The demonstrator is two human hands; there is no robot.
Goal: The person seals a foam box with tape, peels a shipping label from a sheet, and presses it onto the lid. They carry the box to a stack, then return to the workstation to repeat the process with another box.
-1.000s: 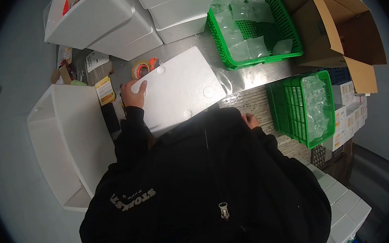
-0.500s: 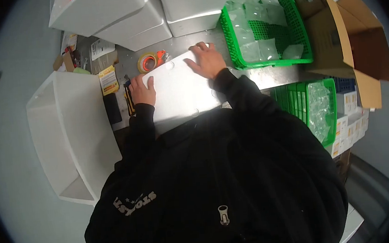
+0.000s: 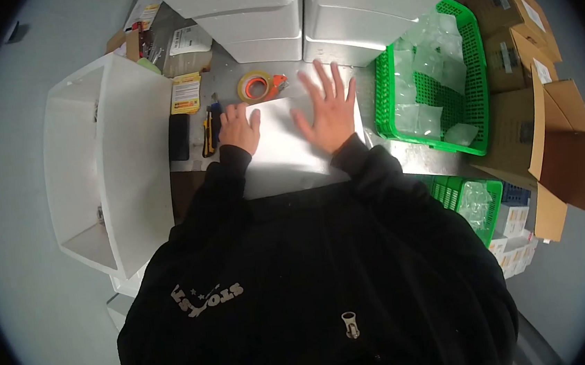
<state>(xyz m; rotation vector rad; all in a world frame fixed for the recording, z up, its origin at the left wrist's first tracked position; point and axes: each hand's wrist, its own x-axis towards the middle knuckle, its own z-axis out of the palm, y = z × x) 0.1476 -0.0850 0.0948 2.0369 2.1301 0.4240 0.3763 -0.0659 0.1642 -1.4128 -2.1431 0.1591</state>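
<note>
A flat white panel (image 3: 282,138), likely foam, lies on the metal bench against my body. My left hand (image 3: 238,129) is at its far left corner, thumb on the top face and fingers bent along the side. Over the panel's right part is my right hand (image 3: 332,113), open with fingers spread wide, its fingertips slightly blurred. Just beyond the far edge sits a roll of tape on an orange dispenser (image 3: 277,83). A yellow-and-black utility knife (image 3: 208,133) lies left of my left hand, beside a dark flat phone-like object (image 3: 178,137).
White foam boxes (image 3: 251,26) are stacked at the back. To the right stands a green basket (image 3: 382,105) holding clear plastic pouches (image 3: 428,59), beside open cardboard boxes (image 3: 510,122). A yellow card stack (image 3: 186,93) and a tall white open box (image 3: 133,154) are at left.
My right hand has lifted from the panel's far edge and spread its fingers. My left hand keeps to the left corner. The view has shifted, and the panel's round marks no longer show.
</note>
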